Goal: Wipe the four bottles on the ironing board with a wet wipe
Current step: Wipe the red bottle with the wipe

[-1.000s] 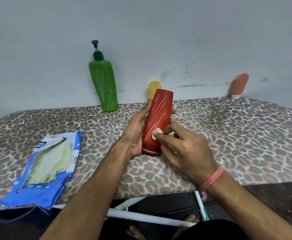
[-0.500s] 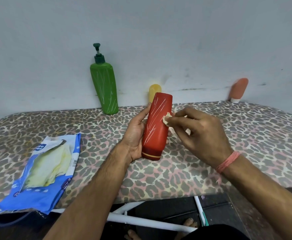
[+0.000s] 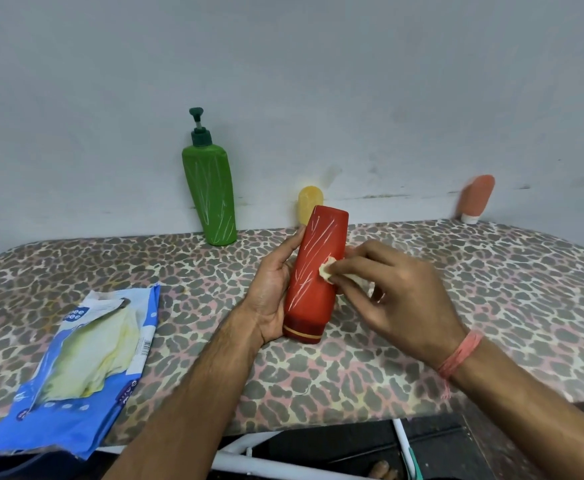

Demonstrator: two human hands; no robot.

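Note:
A red bottle [image 3: 313, 271] with white scratch marks stands cap-down on the leopard-print ironing board [image 3: 457, 306]. My left hand [image 3: 273, 292] grips its left side. With my right hand [image 3: 394, 292] I pinch a small folded wet wipe [image 3: 327, 270] against the bottle's right face, about halfway up. At the back, a green pump bottle [image 3: 211, 195] leans on the wall. A yellow bottle [image 3: 308, 206] is partly hidden behind the red one. An orange bottle [image 3: 476, 199] leans on the wall at the far right.
An open blue wet-wipe pack [image 3: 82, 368] lies on the board's left part near the front edge. The wall runs right behind the board. Below the front edge are white metal legs [image 3: 266, 462] and a dark floor.
My right hand with the wipe went from low on the red bottle up to near its top, then came down to mid height. The left hand kept its hold.

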